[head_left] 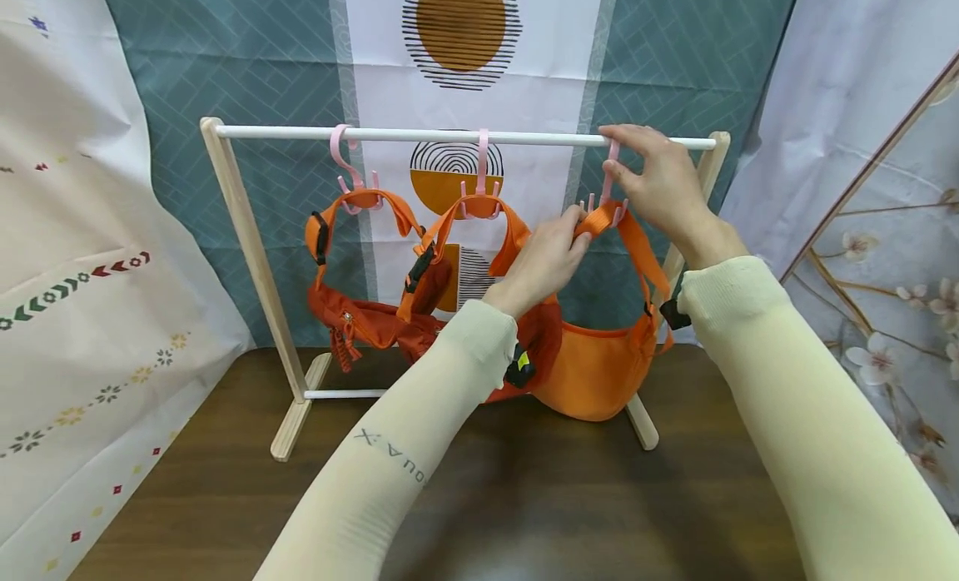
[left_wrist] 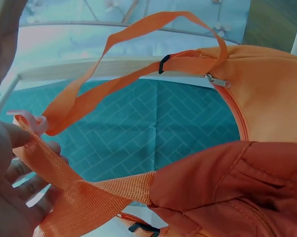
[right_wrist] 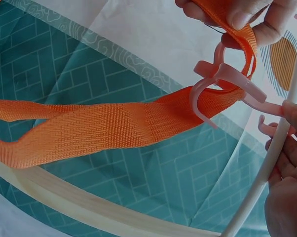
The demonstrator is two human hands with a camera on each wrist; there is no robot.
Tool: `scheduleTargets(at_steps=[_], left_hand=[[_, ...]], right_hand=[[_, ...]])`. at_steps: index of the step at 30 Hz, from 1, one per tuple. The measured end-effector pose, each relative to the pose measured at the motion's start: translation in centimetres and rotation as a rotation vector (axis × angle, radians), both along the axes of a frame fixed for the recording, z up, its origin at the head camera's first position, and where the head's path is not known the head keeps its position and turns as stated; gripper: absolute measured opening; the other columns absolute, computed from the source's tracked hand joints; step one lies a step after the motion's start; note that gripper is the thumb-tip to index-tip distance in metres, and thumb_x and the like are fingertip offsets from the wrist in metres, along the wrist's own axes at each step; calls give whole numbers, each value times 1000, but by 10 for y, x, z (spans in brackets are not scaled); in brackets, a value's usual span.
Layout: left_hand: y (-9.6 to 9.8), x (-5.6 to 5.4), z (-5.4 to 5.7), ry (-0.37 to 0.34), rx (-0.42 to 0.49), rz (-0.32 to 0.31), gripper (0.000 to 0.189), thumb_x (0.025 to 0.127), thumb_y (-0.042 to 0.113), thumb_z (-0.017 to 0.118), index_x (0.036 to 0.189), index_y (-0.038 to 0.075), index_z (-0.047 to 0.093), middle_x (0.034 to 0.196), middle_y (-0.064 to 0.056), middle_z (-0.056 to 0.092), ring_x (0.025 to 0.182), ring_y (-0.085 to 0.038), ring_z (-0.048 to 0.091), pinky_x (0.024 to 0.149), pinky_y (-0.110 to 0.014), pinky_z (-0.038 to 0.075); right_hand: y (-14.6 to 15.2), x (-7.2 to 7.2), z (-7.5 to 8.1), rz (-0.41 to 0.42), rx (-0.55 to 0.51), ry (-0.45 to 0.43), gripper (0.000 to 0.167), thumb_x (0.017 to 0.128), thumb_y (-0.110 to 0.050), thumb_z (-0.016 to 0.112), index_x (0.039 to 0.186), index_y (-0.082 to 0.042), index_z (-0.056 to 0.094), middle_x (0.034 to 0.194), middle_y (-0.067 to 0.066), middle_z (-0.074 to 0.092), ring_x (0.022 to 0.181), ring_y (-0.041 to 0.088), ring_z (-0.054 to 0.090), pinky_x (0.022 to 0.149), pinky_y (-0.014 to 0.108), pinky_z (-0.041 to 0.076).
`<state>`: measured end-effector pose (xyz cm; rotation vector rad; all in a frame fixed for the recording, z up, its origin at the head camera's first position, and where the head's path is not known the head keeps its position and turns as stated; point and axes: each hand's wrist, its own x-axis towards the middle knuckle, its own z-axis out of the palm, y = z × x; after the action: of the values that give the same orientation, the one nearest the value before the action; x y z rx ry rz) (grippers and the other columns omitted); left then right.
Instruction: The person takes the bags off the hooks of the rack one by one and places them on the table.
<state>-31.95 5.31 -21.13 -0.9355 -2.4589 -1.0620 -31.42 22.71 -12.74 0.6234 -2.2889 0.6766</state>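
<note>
At the right end of the rack, my right hand (head_left: 667, 177) holds the stem of a pink multi-prong hook (right_wrist: 240, 84), its fingers up by the white rod (head_left: 419, 135). My left hand (head_left: 547, 252) pinches an orange webbing strap (right_wrist: 114, 127) beside that hook's prongs. In the right wrist view the strap passes over the prongs, with the left thumb and fingers on its upper part. An orange bag (head_left: 592, 373) with a zipper hangs below on this strap. Left of it, a darker red-orange bag (left_wrist: 227, 187) is partly hidden behind my left forearm.
Two more pink hooks, one at left (head_left: 339, 152) and one in the middle (head_left: 483, 161), carry orange straps with black buckles. A red-orange pouch (head_left: 348, 315) hangs at left. The rack's wooden frame (head_left: 255, 256) stands on a brown table (head_left: 524, 514), with patterned curtains behind.
</note>
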Motion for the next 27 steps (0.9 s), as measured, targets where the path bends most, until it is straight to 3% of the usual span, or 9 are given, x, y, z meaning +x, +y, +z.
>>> scheduleTargets(at_steps=[5,12,14,15,17,20,23,27], left_hand=[[1,2,1,-13,11,-9,29,111,28,50,135,11,51,95,-6,58,80,-21,56,70,-27,45],[8,4,21,-35,111,-37,24,112,23,49,132,10,54,100,-5,63,81,-18,57,71,-25,47],[11,5,27,-27,161,-50,25,112,21,49,133,10,56,100,-5,64,84,-18,59,74,-24,47],[13,6,30,-26,186,-55,26,112,20,50,134,9,57,99,-5,65,85,-18,59,76,-24,47],[15,7,34,-24,220,-61,28,111,18,51,136,8,59,99,-5,65,89,-18,61,79,-23,48],[16,8,37,-38,237,-62,30,110,19,52,137,9,60,97,-4,63,88,-18,60,77,-22,47],[16,9,36,-46,253,-74,29,110,20,53,136,10,61,96,-4,62,85,-17,57,75,-22,45],[15,12,33,-81,324,-175,30,110,18,54,137,8,62,101,-6,65,89,-16,61,81,-20,49]], right_hand=[[2,0,-3,-2,-4,3,47,101,-9,68,147,-8,60,149,17,57,143,35,48,120,53,33],[1,0,2,-14,2,2,47,100,-11,70,146,-9,61,149,15,58,142,35,49,117,54,36],[1,1,4,-36,11,-12,47,100,-14,71,146,-11,62,148,15,59,135,35,55,113,51,41],[1,1,5,-51,18,-18,46,100,-15,71,146,-12,62,146,14,60,123,35,61,105,46,46],[0,2,8,-84,30,-28,45,100,-18,73,144,-14,65,135,15,68,92,34,64,82,35,49],[-1,4,13,-130,50,-67,44,99,-22,74,142,-19,67,100,17,73,59,28,42,55,29,32],[-1,5,18,-149,59,-106,42,100,-22,73,142,-21,67,72,12,57,53,23,37,46,25,27],[2,6,22,-166,63,-149,42,100,-22,73,142,-22,67,67,9,54,52,22,37,44,25,27]])
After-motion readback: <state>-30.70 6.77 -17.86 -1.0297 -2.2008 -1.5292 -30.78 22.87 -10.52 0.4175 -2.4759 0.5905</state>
